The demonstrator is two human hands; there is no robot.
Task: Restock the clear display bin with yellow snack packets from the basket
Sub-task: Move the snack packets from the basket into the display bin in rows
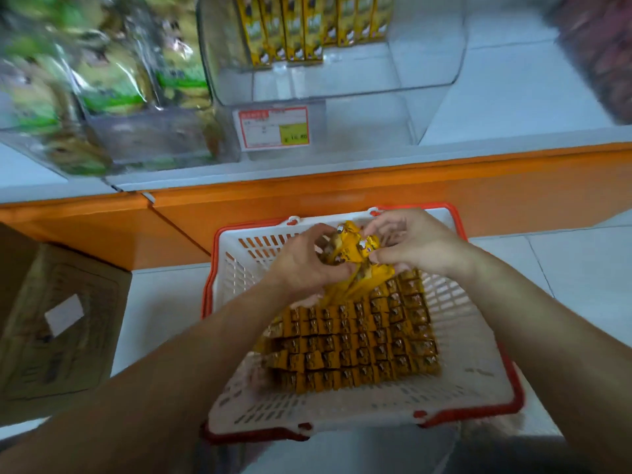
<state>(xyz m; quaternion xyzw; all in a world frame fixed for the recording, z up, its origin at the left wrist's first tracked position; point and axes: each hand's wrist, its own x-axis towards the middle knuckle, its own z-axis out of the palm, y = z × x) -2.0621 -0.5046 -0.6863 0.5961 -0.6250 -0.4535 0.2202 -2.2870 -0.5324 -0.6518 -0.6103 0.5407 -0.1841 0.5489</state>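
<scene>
Clamped with both, left grip (304,265) and right grip (415,246), on one bunch of yellow snack packets (352,256), fingers curled round it from either side. Held just above the far end of a white basket (478,371) with a red rim. Directly below the grips and back toward the body, rows of packets (359,343), yellow, standing on end and packed tight across the middle of the basket floor. Just beyond the grips, past the basket's far wall, an orange shelf edge (342,189). Farther out and above that, the clear display bin (376,107) on the white shelf, mostly bare inside, with a short line of stocked packets (290,29) upright at its back and a price tag (275,130) on its front. Well out to the left of the left grip, a cardboard box (58,330) on the floor. Up and left of both grips, blurred green packs (113,87) in a neighbouring clear bin.
</scene>
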